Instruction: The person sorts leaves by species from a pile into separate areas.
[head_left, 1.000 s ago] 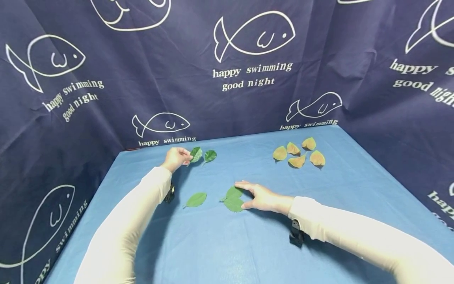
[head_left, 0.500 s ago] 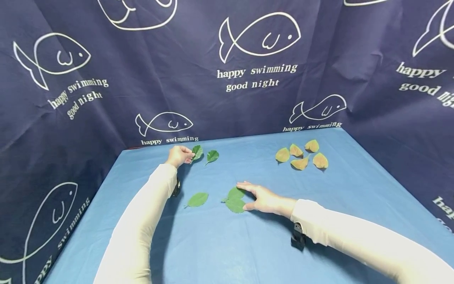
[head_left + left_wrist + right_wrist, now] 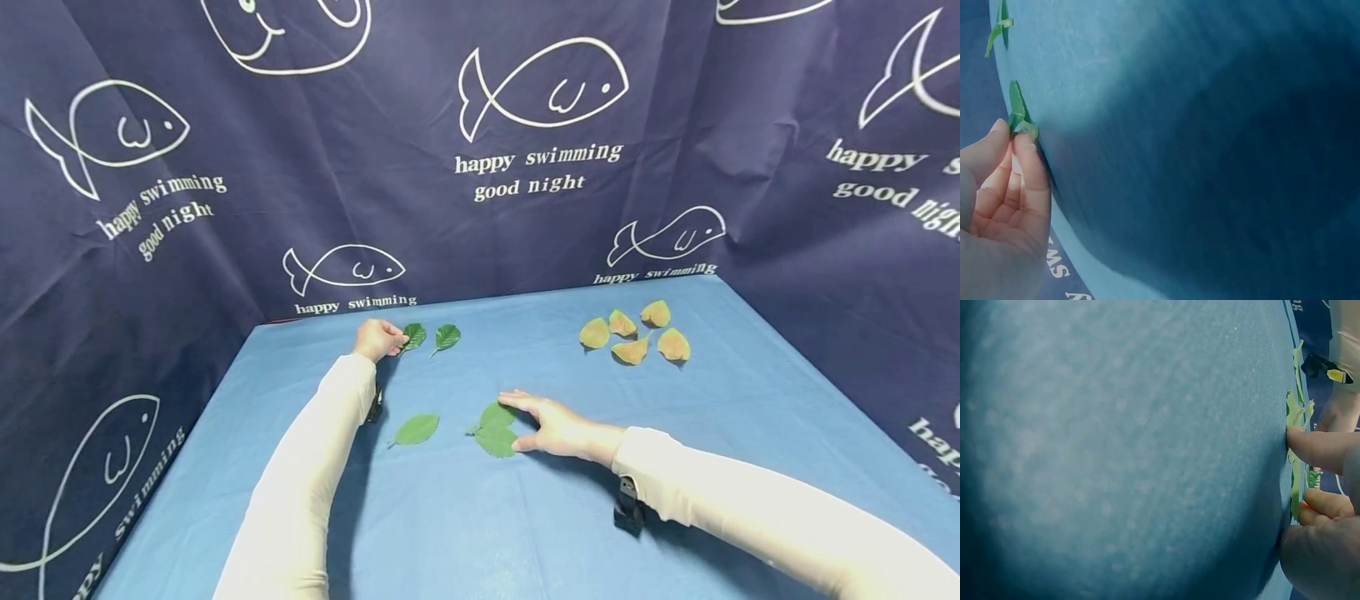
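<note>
At the back left, my left hand (image 3: 380,339) pinches the near end of a dark green leaf (image 3: 415,336) between thumb and forefinger. The left wrist view shows that leaf (image 3: 1017,100) edge-on at the fingertips. Just right of it lies a second dark green leaf (image 3: 447,337). My right hand (image 3: 558,427) is spread low over the middle of the table, thumb and fingers apart, touching the right edges of two overlapping lighter green leaves (image 3: 495,440). A single lighter green leaf (image 3: 417,429) lies flat to their left.
Several yellow-brown leaves (image 3: 630,351) lie in a loose group at the back right. Blue cloth (image 3: 450,533) covers the table. A dark blue curtain (image 3: 420,183) with white fish drawings hangs behind it and along both sides.
The dark green leaf in my left hand has come down flatter toward the cloth, beside the other dark one. My right hand stays at the lighter leaves. The head view has shifted slightly.
</note>
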Demonstrator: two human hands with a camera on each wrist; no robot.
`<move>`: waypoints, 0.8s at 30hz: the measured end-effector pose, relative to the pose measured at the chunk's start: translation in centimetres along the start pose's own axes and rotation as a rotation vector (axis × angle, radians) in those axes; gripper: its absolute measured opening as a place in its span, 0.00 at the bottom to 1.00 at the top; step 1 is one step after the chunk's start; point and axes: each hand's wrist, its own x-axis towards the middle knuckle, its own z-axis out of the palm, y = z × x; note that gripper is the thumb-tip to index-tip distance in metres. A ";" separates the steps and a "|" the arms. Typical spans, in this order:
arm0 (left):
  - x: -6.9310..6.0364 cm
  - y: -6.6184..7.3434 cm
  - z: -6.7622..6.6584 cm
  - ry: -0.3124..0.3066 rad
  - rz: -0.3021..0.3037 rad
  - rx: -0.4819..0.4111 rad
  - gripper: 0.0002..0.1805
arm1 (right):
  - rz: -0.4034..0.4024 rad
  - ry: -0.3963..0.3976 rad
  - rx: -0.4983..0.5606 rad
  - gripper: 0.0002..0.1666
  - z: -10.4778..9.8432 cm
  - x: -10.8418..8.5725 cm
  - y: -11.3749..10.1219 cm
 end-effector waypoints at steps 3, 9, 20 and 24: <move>0.1 -0.4 -0.3 -0.003 -0.005 -0.008 0.11 | -0.009 -0.001 -0.005 0.44 0.1 0.0 0.1; -0.3 -0.8 -0.9 -0.001 0.021 -0.011 0.12 | -0.022 -0.001 -0.014 0.43 0.2 0.1 0.2; -1.5 0.2 -2.1 0.078 0.093 0.113 0.11 | -0.048 -0.023 0.000 0.42 -0.1 0.2 0.3; -2.6 0.6 -1.5 0.031 0.175 0.188 0.09 | -0.049 -0.024 -0.015 0.43 -0.1 0.3 0.2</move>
